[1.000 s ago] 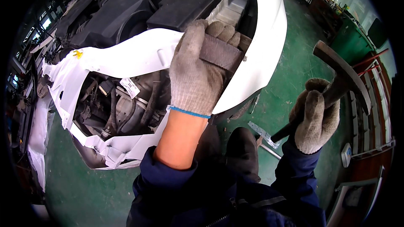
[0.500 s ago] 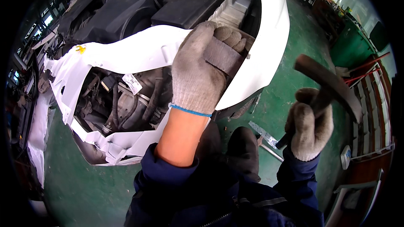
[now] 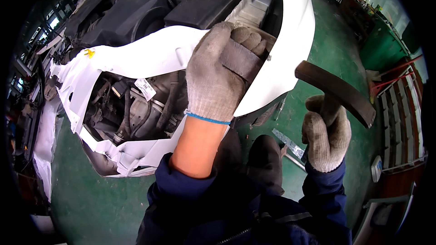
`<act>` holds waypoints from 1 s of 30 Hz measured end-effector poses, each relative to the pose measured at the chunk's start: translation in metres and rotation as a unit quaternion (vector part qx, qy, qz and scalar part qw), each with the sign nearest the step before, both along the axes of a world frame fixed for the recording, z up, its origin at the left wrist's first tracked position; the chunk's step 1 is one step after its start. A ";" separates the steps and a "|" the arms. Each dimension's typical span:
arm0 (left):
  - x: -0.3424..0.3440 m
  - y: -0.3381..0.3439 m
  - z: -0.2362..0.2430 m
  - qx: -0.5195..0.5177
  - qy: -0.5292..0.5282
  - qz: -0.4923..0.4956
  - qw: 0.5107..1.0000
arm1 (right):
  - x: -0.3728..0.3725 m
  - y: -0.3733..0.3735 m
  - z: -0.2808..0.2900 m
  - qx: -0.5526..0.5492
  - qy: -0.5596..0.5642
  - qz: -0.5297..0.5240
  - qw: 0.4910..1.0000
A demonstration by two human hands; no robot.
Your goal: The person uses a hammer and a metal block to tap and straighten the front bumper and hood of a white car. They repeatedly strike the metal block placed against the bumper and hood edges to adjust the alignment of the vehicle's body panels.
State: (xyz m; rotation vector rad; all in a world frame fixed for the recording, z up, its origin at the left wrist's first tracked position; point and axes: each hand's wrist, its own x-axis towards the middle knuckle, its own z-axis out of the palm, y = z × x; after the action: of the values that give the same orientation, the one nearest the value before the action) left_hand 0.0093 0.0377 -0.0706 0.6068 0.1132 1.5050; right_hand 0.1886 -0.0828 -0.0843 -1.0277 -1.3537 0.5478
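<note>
Dark-metal hammer (image 3: 330,106), clasped in right grip (image 3: 328,141), head (image 3: 338,87) sloping down rightward; metal block (image 3: 243,61), clasped in left grip (image 3: 212,78), lying to hammer's left, white fender (image 3: 293,36) between

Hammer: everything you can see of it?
The hammer has a long, curved, dark brown, metal-looking head slanting down to the right. Most of the handle is hidden in the gloved right hand, which holds it near the head. It is off the green floor; whether its left end touches the white panel is unclear.
</note>
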 end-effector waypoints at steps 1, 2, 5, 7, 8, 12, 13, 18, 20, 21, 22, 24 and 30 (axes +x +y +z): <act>-0.001 -0.002 -0.001 -0.008 0.005 0.008 1.000 | 0.002 -0.003 -0.004 0.033 0.014 -0.005 0.999; -0.002 -0.003 -0.002 -0.015 0.010 0.016 1.000 | 0.003 -0.005 -0.008 0.068 0.027 -0.007 0.997; 0.000 -0.009 0.004 -0.009 0.047 0.042 0.998 | -0.004 -0.001 -0.012 0.111 0.001 0.050 0.993; 0.003 -0.012 0.010 -0.014 0.062 0.024 0.998 | -0.002 0.018 -0.005 0.028 -0.224 0.099 0.969; 0.003 -0.013 0.010 -0.017 0.071 0.017 0.997 | -0.002 0.020 -0.001 -0.003 -0.227 0.117 0.967; 0.005 -0.008 0.004 0.024 0.182 0.125 0.975 | 0.004 0.003 0.007 -0.011 -0.071 0.112 0.991; 0.005 -0.008 0.003 0.009 0.135 0.093 0.986 | 0.003 -0.003 0.003 0.023 -0.014 0.090 0.996; 0.011 -0.004 0.008 -0.012 0.063 0.026 0.998 | 0.007 0.021 -0.013 0.050 -0.185 0.120 0.974; 0.001 0.004 0.000 0.046 0.073 0.000 0.996 | 0.007 0.026 -0.016 0.037 -0.182 0.132 0.974; 0.008 -0.010 0.011 0.003 0.079 0.030 0.996 | 0.010 0.022 -0.018 0.027 -0.148 0.141 0.979; 0.007 -0.007 0.010 0.016 0.088 0.025 0.996 | 0.015 0.020 -0.018 0.009 -0.107 0.143 0.984; 0.006 -0.002 0.008 0.022 0.107 0.045 0.993 | 0.025 0.016 -0.018 -0.025 -0.039 0.133 0.990; 0.019 0.015 0.028 0.059 0.118 0.037 0.991 | 0.032 0.034 -0.021 -0.052 0.010 0.020 0.998</act>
State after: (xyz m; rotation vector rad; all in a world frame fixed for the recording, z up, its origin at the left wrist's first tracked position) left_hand 0.0279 0.0525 -0.0427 0.8841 0.2321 1.5150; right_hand 0.2205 -0.0489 -0.1052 -1.0781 -1.3415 0.6624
